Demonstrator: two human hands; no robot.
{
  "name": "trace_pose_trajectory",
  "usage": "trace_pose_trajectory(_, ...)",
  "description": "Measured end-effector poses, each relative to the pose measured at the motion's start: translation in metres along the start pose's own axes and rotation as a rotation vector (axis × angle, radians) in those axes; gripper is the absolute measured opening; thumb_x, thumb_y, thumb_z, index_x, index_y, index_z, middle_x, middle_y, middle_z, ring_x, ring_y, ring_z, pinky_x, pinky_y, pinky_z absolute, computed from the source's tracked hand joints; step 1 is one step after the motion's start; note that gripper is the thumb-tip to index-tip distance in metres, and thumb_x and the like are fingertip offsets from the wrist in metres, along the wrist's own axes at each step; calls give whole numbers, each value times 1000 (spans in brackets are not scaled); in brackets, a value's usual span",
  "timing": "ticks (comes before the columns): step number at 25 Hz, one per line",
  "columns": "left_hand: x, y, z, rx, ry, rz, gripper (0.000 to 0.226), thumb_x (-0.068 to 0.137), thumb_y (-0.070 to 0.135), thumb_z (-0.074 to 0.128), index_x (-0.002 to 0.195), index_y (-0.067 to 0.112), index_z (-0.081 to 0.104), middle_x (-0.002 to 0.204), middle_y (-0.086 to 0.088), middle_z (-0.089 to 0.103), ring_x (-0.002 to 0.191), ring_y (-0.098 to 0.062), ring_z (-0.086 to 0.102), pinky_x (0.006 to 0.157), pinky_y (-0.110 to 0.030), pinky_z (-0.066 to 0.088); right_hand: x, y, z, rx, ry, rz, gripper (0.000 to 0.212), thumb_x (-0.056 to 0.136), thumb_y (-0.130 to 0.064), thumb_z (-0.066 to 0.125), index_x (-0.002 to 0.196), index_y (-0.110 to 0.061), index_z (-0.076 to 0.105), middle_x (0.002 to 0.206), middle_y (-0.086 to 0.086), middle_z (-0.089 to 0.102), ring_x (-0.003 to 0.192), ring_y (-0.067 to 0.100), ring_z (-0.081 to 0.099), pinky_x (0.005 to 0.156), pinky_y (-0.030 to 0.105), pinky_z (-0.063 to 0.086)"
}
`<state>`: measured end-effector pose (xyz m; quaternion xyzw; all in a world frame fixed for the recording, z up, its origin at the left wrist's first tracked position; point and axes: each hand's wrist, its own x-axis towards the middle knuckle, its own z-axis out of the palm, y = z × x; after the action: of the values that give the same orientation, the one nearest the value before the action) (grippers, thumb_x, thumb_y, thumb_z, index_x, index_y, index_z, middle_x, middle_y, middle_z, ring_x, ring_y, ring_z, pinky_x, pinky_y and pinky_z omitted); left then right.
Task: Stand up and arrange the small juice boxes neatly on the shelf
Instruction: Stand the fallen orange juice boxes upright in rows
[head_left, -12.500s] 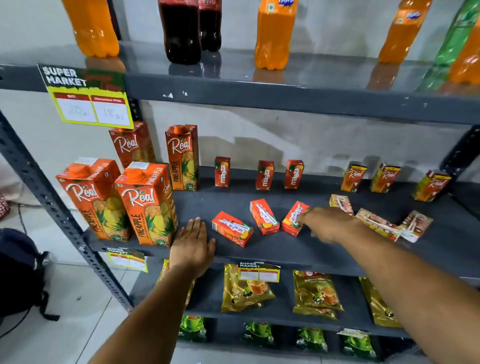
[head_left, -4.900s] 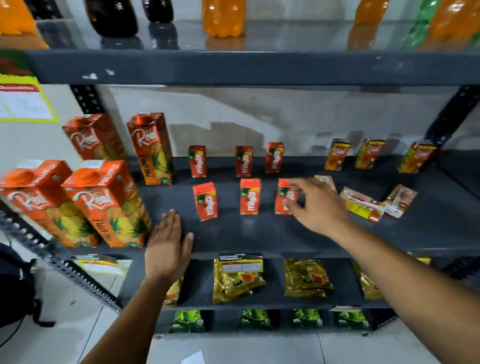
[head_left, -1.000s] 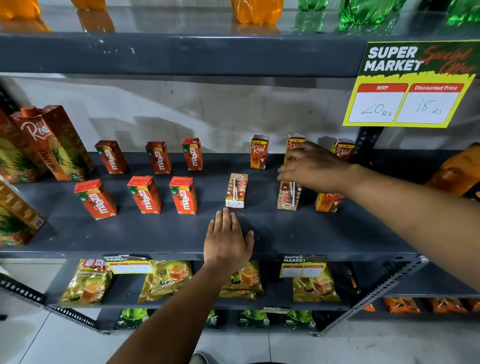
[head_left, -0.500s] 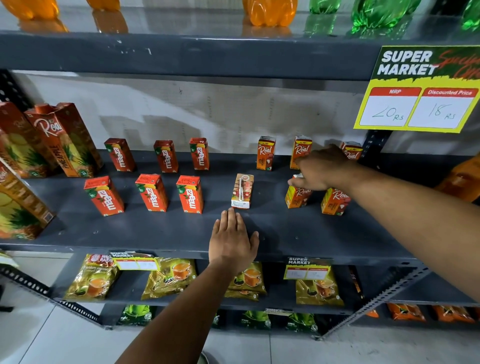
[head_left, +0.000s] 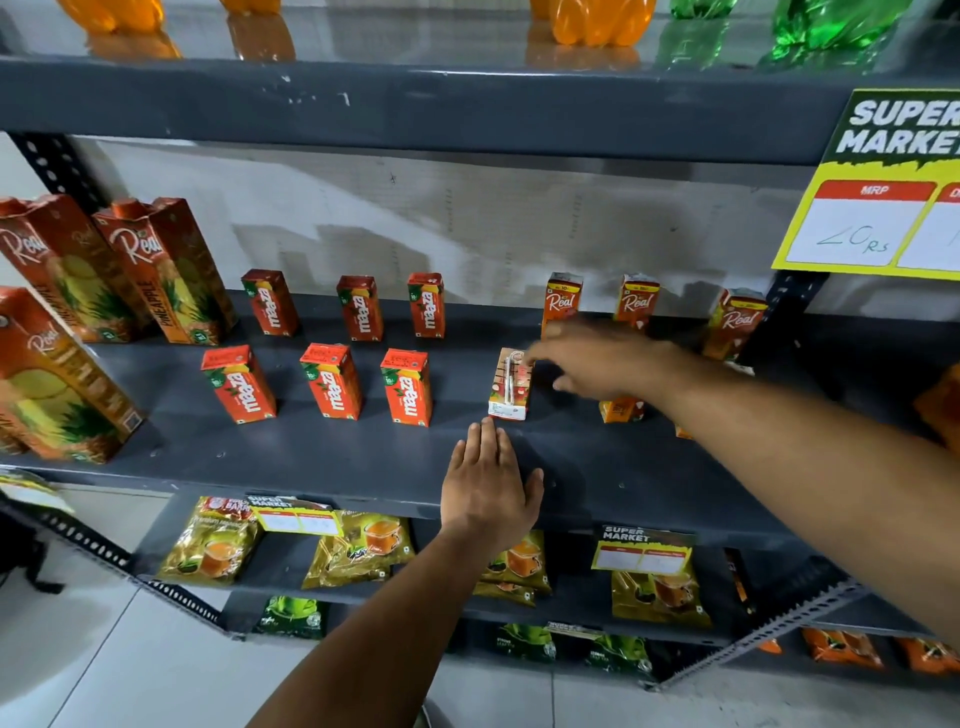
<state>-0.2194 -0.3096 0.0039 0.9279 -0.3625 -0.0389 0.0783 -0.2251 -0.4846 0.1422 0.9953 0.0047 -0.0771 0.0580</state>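
Left hand (head_left: 488, 483) lies palm down on the front edge of the grey shelf (head_left: 322, 457), fingers (head_left: 485, 441) straight and close together, thumb out to the side, holding nothing. Right hand (head_left: 597, 364) reaches over the shelf from the right, blurred; fingers loosely spread, tips at the top of the reversed juice box (head_left: 510, 384), can't tell whether they actually touch or grip it. That box stands upright with its back panel and straw facing out, just behind the left fingertips, front row, right of the Maaza group. Six red Maaza boxes upright, labels forward: back row of three (head_left: 361, 307), front row of three (head_left: 332, 381), evenly spaced. Three small Real boxes stand along the back wall: one (head_left: 562, 301) partly behind the right hand, one (head_left: 636, 299) beside it, one (head_left: 735, 322) further right near the upright post. Another small orange box (head_left: 621, 409) stands under the right wrist, mostly hidden; an orange corner shows below the forearm further right, unclear what it is. Large Real pineapple cartons (head_left: 171, 270) stand at the left end. Yellow price sign (head_left: 883, 187) hangs from the shelf above at right. Tea pouches (head_left: 358, 545) on the shelf below.
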Motion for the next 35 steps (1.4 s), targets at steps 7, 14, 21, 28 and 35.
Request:
trace_pose_trajectory(7,-4,1,-3,18,-28,-60,86,92,61,14,150,-1,2,162,-18,-3,149,-29,-7,120,-41,1,49,-31,27,-452,-47,-275,49,91,-21,58,137,-30,44,147,-3,46,134,30,36,99,46,39)
trace_pose_trajectory(14,-3,0,-3,29,-48,-44,85,93,61,13,149,-1,-1,161,-19,-5,148,-30,-9,120,-42,0,49,-25,21,-45,165,196,51,81,-38,66,124,-16,47,119,10,61,105,30,59,77,39,45)
trace_pose_trajectory(21,-5,0,-3,13,-23,-41,84,93,60,15,150,0,1,162,-18,-3,149,-30,-7,120,-41,-1,28,-35,14,365,192,612,88,73,-45,72,139,-7,27,127,16,53,111,35,55,71,37,43)
trace_pose_trajectory(28,-7,0,-3,-12,-3,-33,83,94,60,16,151,0,3,162,-18,-1,149,-30,-6,120,-41,0,26,-39,-1,228,-51,578,52,68,-61,69,84,-14,56,80,3,62,68,22,63,66,32,55)
trace_pose_trajectory(35,-7,-1,-1,-12,3,-24,83,94,60,15,150,0,2,161,-19,-1,149,-31,-6,120,-41,0,19,-39,-15,183,-127,527,60,67,-72,65,81,-14,61,77,4,67,65,20,66,69,33,58)
